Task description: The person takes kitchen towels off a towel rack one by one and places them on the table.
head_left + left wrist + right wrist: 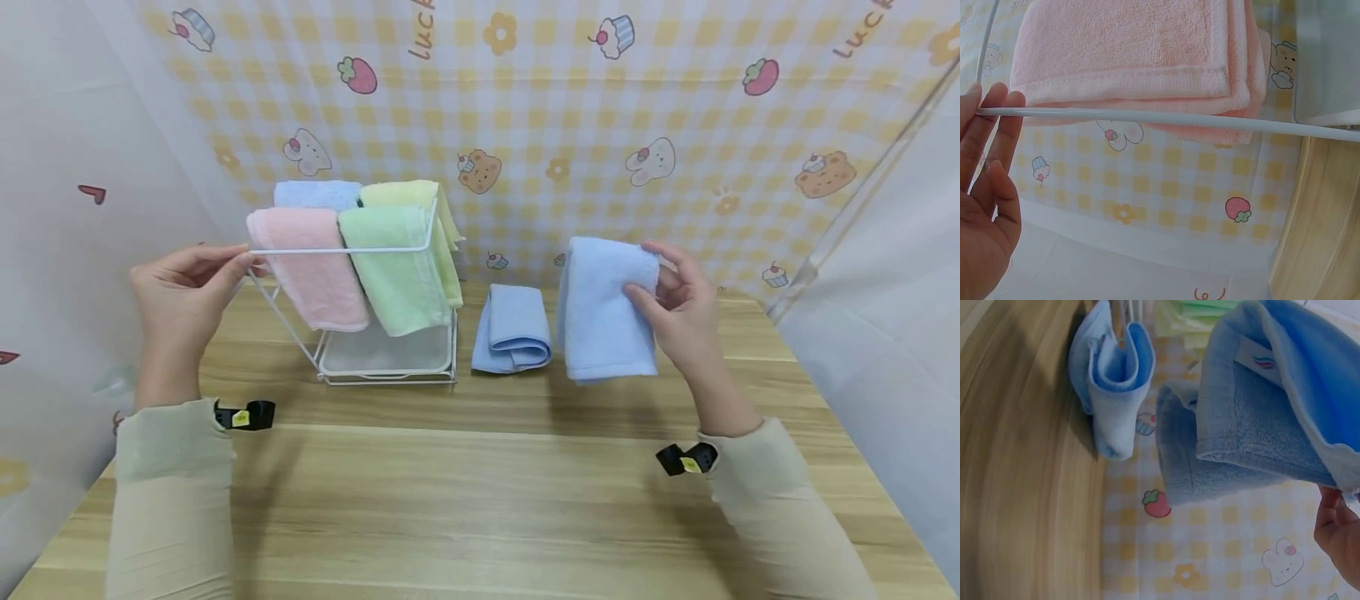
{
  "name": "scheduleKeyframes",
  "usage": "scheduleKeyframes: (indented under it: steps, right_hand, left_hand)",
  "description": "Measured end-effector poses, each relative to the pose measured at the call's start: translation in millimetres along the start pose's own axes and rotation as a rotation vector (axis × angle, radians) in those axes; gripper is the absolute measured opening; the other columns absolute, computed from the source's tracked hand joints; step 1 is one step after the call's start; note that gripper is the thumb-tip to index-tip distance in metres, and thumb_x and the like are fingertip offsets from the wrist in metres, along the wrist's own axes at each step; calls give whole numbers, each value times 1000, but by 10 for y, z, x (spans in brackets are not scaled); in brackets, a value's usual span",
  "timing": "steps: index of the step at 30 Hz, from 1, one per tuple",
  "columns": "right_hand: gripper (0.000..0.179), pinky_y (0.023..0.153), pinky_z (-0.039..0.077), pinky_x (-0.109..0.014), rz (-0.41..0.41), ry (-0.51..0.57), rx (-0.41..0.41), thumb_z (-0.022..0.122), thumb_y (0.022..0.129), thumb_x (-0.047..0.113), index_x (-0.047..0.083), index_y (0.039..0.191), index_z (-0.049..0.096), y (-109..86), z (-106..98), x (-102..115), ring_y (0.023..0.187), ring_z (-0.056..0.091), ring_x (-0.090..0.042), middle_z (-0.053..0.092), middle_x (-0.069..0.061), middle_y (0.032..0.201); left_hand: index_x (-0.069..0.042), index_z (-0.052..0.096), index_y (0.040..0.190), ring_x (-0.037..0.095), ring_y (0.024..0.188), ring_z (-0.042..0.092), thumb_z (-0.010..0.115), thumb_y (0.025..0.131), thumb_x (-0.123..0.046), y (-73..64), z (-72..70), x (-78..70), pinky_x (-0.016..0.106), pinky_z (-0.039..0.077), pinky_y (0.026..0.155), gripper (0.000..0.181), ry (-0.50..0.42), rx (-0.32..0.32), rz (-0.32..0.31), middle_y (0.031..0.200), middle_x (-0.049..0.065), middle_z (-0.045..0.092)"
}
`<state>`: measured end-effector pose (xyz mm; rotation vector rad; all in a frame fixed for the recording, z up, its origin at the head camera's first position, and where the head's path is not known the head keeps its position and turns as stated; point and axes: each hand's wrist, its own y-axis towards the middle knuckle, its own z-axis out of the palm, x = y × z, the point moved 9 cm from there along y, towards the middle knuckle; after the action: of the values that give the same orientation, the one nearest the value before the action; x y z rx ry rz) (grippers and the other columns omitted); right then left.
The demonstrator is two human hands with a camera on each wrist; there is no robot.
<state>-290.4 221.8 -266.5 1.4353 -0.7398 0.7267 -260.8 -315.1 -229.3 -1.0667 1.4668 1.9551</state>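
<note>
My left hand [183, 287] pinches the front left corner of a white wire rack [341, 250]. Folded over the rack's bars hang a pink towel [311, 267], a green towel [393, 267], a yellow towel [450, 267] and, behind the pink one, a blue towel [318, 194]. Off to the right, my right hand [682, 308] holds up another folded blue towel [607, 308] by its right edge, thumb in front. In the right wrist view this towel [1254, 419] hangs in layers with a small label inside. Between it and the rack, a folded blue cloth [517, 329] lies on the table.
The wooden table [465, 508] reaches back to a yellow checked curtain [555, 108] with cartoon prints. A white tray [386, 350] forms the rack's base. Pale sheets hang at both sides. Each wrist wears a small black camera, such as the left one [251, 415].
</note>
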Motion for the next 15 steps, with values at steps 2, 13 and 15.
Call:
scheduleKeyframes:
  steps: [2,13,15]
  right_hand:
    - [50,68,60,-17,36,-30,48,64,85,-19,-2,132,58,-14,-7,-51,83,73,-6,76,9,102]
    - [46,63,59,-19,276,-132,230,67,92,-1,15,135,58,-82,32,-562,82,73,-3,74,19,103]
    - [46,64,60,-19,310,-140,241,66,93,0,15,135,57,-77,35,-683,83,73,-2,73,21,103]
  left_hand:
    - [18,71,94,10,66,73,80,77,8,-4,-5,-1,13,58,66,22,21,-5,0,78,3,77]
    - [19,71,93,10,68,73,78,77,9,-5,2,-12,13,58,66,21,-7,-5,8,78,3,77]
    - [19,71,93,10,68,73,78,77,10,-6,6,-14,13,58,66,20,-11,-1,7,78,3,77]
